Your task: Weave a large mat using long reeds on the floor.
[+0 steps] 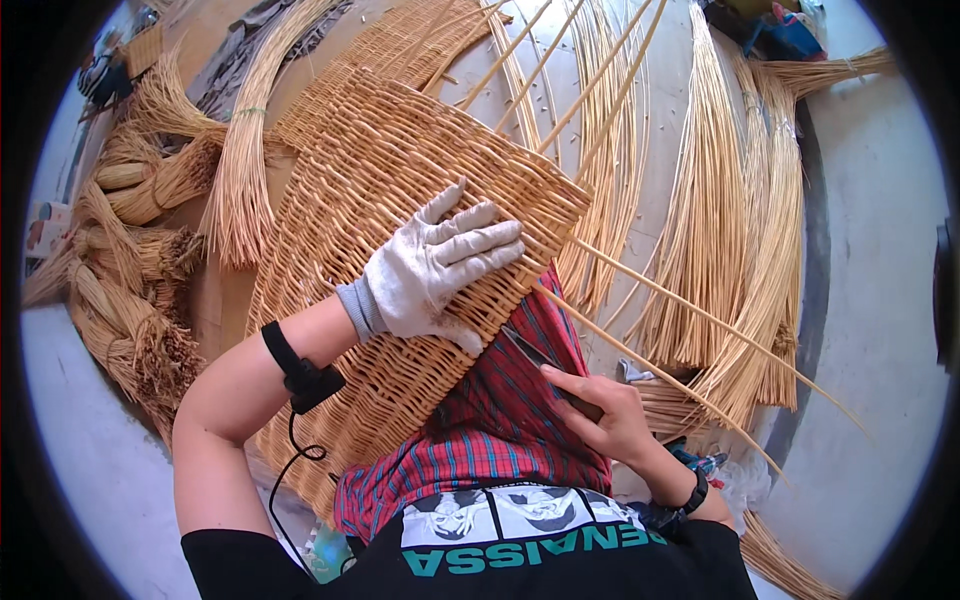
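My left hand (440, 262), in a white glove, lies flat with fingers spread on a woven wicker panel (340, 200). The panel slants across my lap, its tight rows of tan rods running up to a corner at the right. Loose rod ends (690, 295) stick out past that corner and along its upper edge. Just below the panel's lower right edge, my bare right hand (605, 410) is closed round a knife (530, 350) with a narrow, pointed blade. The blade points up and left toward the panel's edge; its handle is mostly hidden in my palm.
Beneath the panel, a red plaid cloth (520, 410) covers my lap. Long rod bundles (700, 220) lie on the floor at the right. More tied bundles (140, 330) are piled at the left. Another woven piece (400, 45) lies beyond the panel.
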`<state>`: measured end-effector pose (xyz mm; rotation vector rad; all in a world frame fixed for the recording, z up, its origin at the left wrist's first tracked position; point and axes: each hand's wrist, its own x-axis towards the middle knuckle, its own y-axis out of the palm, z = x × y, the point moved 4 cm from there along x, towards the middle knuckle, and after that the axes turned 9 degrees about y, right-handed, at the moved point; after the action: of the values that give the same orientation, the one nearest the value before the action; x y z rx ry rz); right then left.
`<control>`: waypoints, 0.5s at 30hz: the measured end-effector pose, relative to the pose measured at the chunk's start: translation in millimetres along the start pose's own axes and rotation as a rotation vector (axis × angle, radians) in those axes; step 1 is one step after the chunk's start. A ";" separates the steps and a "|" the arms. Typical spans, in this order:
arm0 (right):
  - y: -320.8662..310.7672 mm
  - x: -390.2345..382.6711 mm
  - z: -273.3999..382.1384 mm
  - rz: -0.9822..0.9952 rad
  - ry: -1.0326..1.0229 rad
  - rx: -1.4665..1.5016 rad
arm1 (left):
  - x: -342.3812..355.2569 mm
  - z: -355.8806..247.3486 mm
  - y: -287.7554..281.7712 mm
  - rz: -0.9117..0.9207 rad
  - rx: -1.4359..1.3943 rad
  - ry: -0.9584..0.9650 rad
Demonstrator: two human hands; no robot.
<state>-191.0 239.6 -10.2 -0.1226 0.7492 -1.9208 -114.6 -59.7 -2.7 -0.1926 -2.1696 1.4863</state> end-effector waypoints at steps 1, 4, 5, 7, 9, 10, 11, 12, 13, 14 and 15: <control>-0.2 -0.5 0.4 -0.006 -0.011 0.014 | 0.0 0.2 -0.2 -0.005 -0.002 0.002; 0.9 0.8 0.9 0.009 -0.008 0.025 | 0.2 -0.4 -0.4 -0.013 -0.013 0.002; 0.1 2.0 1.9 -0.004 -0.014 0.036 | 0.5 -0.3 -1.0 -0.019 -0.017 0.003; -2.3 5.4 3.7 0.023 -0.025 0.048 | 1.5 -0.3 -1.3 -0.014 -0.016 0.005; -9.7 8.8 6.3 0.016 -0.053 0.077 | 2.9 0.3 -1.6 -0.012 -0.015 0.010; -12.4 10.4 7.9 0.043 -0.065 0.092 | 3.4 0.5 -1.1 0.004 -0.022 0.007; -15.6 10.9 7.3 0.122 -0.037 0.111 | 3.8 0.3 -0.3 0.018 -0.032 0.003; -21.3 11.6 9.1 0.069 -0.070 0.104 | 4.1 0.1 -0.2 0.015 -0.036 0.005; -21.9 12.1 6.3 0.151 0.007 0.038 | 4.3 0.0 0.6 0.024 -0.030 -0.002; -20.5 12.4 3.4 0.214 0.089 -0.028 | 4.5 -0.5 1.3 0.035 -0.030 -0.008; -19.4 12.9 2.8 0.231 0.099 -0.026 | 4.3 -0.7 2.4 0.041 -0.035 0.000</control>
<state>-211.2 232.9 -0.3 0.0424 0.8175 -1.7068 -118.4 -56.5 -3.4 -0.2507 -2.2051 1.4719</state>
